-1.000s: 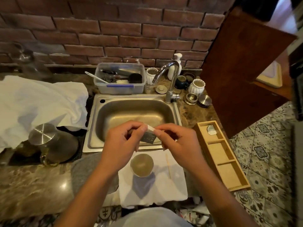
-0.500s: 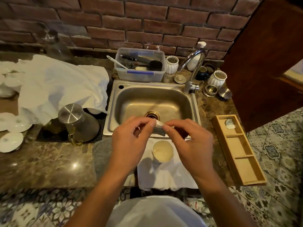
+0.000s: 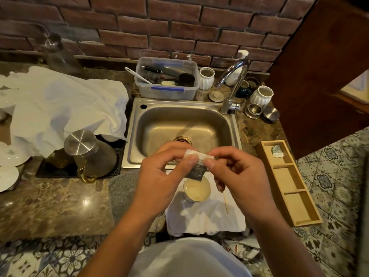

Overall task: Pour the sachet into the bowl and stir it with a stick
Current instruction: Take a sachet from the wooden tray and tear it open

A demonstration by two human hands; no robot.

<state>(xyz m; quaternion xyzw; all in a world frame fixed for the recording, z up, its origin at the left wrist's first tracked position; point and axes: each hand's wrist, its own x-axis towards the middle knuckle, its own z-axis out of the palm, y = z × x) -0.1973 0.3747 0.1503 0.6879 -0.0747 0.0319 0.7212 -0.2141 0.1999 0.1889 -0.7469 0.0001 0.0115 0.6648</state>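
Both hands meet just above the front rim of the sink, pinching one small sachet (image 3: 196, 166) between them. The left hand (image 3: 161, 176) has thumb and forefinger closed on its top left corner; the right hand (image 3: 237, 174) grips the top right corner the same way, its other fingers curled loosely underneath. The sachet is a flat paper rectangle — a white strip along the top, a dark printed body hanging below — and its lower edge dangles directly over the bowl (image 3: 197, 189).

The bowl is a single small round cup, pale and glossy, with a cream-coloured inside. It stands on a white folded cloth (image 3: 205, 218), soft and rumpled, laid at the counter's front edge. One thin wooden stick (image 3: 225, 201) lies on that cloth just right of the bowl, partly hidden by the right hand.

The sink (image 3: 183, 124) is brushed stainless steel, rectangular with rounded corners, and has a curved chrome tap (image 3: 231, 86) at its back right. The counter (image 3: 54, 206) is polished brown mottled stone. To the right lies a long bamboo tray (image 3: 287, 182) with three compartments — a second sachet sits in the far one. Left of the sink stands a steel-lidded jug (image 3: 87, 152) on a dark ribbed mat. Two white fluted ceramic cups stand near the tap, before a rough red brick wall.
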